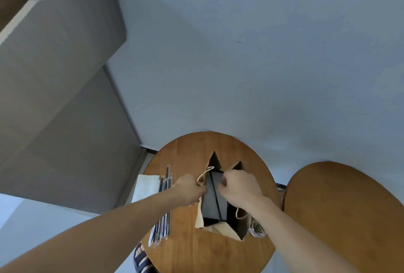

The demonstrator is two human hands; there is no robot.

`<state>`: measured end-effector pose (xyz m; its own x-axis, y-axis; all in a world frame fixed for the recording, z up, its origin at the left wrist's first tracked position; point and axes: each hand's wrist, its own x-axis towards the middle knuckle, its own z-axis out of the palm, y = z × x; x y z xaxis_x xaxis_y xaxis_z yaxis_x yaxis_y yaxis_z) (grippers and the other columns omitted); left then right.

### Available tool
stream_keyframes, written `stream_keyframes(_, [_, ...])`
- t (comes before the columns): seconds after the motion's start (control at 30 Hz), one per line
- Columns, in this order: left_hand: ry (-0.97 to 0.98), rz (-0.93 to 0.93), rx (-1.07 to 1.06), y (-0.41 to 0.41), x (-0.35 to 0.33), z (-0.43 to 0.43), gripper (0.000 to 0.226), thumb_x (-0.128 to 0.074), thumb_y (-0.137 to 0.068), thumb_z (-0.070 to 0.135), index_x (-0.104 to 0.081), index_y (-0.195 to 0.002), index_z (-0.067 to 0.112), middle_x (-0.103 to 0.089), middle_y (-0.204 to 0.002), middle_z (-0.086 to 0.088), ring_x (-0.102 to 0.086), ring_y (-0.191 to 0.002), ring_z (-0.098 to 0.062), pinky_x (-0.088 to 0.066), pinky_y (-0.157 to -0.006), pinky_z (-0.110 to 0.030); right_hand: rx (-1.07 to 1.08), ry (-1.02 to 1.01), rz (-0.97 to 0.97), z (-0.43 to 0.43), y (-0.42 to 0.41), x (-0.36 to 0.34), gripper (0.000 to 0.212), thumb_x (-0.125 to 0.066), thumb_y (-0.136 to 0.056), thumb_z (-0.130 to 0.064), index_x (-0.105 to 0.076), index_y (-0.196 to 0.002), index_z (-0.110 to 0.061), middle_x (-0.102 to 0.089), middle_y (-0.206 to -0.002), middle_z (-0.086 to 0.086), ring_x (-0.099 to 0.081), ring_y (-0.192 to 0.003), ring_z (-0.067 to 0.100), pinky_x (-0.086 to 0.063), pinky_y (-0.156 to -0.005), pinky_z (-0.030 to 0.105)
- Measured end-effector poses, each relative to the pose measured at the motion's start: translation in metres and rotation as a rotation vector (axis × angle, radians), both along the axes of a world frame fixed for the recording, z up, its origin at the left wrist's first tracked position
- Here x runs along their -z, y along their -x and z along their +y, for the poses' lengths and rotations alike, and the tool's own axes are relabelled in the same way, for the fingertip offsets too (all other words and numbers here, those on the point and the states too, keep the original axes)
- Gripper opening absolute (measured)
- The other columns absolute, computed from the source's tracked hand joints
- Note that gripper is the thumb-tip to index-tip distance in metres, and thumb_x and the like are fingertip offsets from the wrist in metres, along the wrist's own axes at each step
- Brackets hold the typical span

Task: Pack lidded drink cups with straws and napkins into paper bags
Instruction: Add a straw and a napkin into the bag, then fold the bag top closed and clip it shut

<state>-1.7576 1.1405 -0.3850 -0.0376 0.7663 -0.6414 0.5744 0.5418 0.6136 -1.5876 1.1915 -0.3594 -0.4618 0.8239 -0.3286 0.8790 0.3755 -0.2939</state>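
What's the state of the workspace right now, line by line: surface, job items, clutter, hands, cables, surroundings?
Surface: round wooden table, second wooden table to its right.
Job's things: paper bag standing open; wrapped straws and napkins lying left of it; no cup visible.
Clutter: small round container right of the bag, contents unclear.
Hands: left hand and right hand each grip the bag's rim, holding its mouth apart.
Cables: nothing seen.
Surroundings: pale wall; grey stepped structure on the left.

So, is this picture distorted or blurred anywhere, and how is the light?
Head view: the wide lens curves the table rim; light is soft, without glare; the paper bag is dark inside, contents unclear; the left hand and right hand look slightly blurred.
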Motion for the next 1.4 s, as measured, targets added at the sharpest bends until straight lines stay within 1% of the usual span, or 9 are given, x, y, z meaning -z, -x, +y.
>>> stream_keyframes(0.17, [0.005, -0.047, 0.166, -0.012, 0.005, -0.004, 0.063, -0.060, -0.088, 0.039, -0.038, -0.145, 0.023, -0.053, -0.138, -0.006, -0.053, -0.120, -0.022, -0.044, -0.091, -0.029, 0.346, -0.074, 0.394, 0.006, -0.030, -0.012, 0.036, -0.056, -0.094, -0.045, -0.061, -0.123, -0.025, -0.061, -0.119, -0.012, -0.056, -0.109, 0.006, -0.043, -0.088, 0.021])
stream_keyframes(0.37, [0.001, -0.092, 0.150, -0.030, 0.009, -0.007, 0.071, -0.065, -0.081, 0.049, -0.037, -0.144, 0.034, -0.053, -0.138, 0.002, -0.052, -0.121, -0.022, -0.044, -0.097, -0.034, 0.969, 0.796, 0.805, 0.007, -0.038, -0.007, 0.076, -0.041, -0.091, -0.070, -0.028, -0.153, -0.028, -0.029, -0.159, 0.003, -0.031, -0.143, 0.031, -0.028, -0.112, 0.060])
stream_keyframes(0.53, [0.080, -0.212, 0.221, -0.034, 0.006, -0.015, 0.086, -0.072, -0.069, 0.039, -0.031, -0.145, 0.041, -0.053, -0.133, 0.007, -0.057, -0.114, -0.021, -0.050, -0.099, -0.040, 0.934, 1.020, 0.829, -0.004, -0.036, -0.001, 0.070, -0.034, -0.092, -0.073, -0.062, -0.125, -0.019, -0.074, -0.106, 0.007, -0.071, -0.095, 0.030, -0.057, -0.077, 0.048])
stream_keyframes(0.67, [0.009, -0.051, 0.279, -0.049, 0.005, -0.021, 0.083, -0.074, -0.061, 0.048, -0.042, -0.136, 0.031, -0.060, -0.121, 0.005, -0.059, -0.108, -0.021, -0.052, -0.091, -0.035, 0.870, 1.023, 0.887, -0.010, -0.027, 0.007, 0.062, -0.033, -0.099, -0.062, -0.068, -0.110, -0.013, -0.076, -0.089, 0.011, -0.073, -0.080, 0.031, -0.058, -0.068, 0.041])
stream_keyframes(0.8, [-0.149, 0.251, 0.225, -0.062, 0.006, -0.018, 0.013, -0.059, -0.082, 0.033, -0.046, -0.085, 0.031, -0.053, -0.075, 0.010, -0.057, -0.073, -0.017, -0.042, -0.057, -0.025, 0.842, 0.888, 0.916, -0.009, -0.023, 0.013, 0.049, -0.035, -0.102, -0.051, -0.067, -0.105, -0.015, -0.076, -0.092, 0.008, -0.074, -0.079, 0.028, -0.058, -0.066, 0.039])
stream_keyframes(0.97, [-0.178, 0.385, 0.196, -0.051, 0.001, -0.003, 0.030, -0.046, -0.094, 0.025, -0.041, -0.064, 0.027, -0.049, -0.066, 0.007, -0.053, -0.063, -0.018, -0.037, -0.054, -0.027, 0.351, 0.253, 0.589, 0.007, -0.041, 0.020, 0.023, -0.053, -0.098, -0.027, -0.065, -0.117, -0.021, -0.066, -0.116, -0.007, -0.062, -0.109, 0.012, -0.047, -0.089, 0.023])
stream_keyframes(1.07, [-0.188, 0.388, 0.208, -0.040, -0.005, 0.007, 0.034, -0.045, -0.096, 0.023, -0.042, -0.063, 0.028, -0.048, -0.063, 0.008, -0.047, -0.055, -0.007, -0.031, -0.046, -0.023, -0.020, -0.251, 0.357, 0.021, -0.056, 0.026, 0.048, -0.068, -0.086, -0.014, -0.056, -0.132, -0.016, -0.056, -0.129, 0.001, -0.048, -0.124, 0.020, -0.042, -0.105, 0.035])
stream_keyframes(1.2, [-0.190, 0.339, 0.348, -0.032, -0.009, 0.022, 0.034, -0.048, -0.097, 0.021, -0.041, -0.065, 0.030, -0.047, -0.065, 0.011, -0.050, -0.065, -0.015, -0.033, -0.055, -0.026, -0.245, -0.273, 0.078, 0.036, -0.063, 0.028, 0.022, -0.063, -0.091, -0.039, -0.070, -0.108, -0.027, -0.066, -0.107, -0.009, -0.057, -0.107, 0.015, -0.034, -0.105, 0.039])
stream_keyframes(1.4, [-0.273, 0.339, 0.201, -0.029, -0.013, 0.035, 0.018, -0.056, -0.092, 0.029, -0.059, -0.075, 0.035, -0.054, -0.063, 0.014, -0.051, -0.057, -0.004, -0.035, -0.048, -0.022, -0.155, -0.199, 0.099, 0.039, -0.068, 0.036, 0.021, -0.056, -0.096, -0.042, -0.068, -0.099, -0.026, -0.066, -0.090, -0.008, -0.060, -0.084, 0.015, -0.042, -0.066, 0.029])
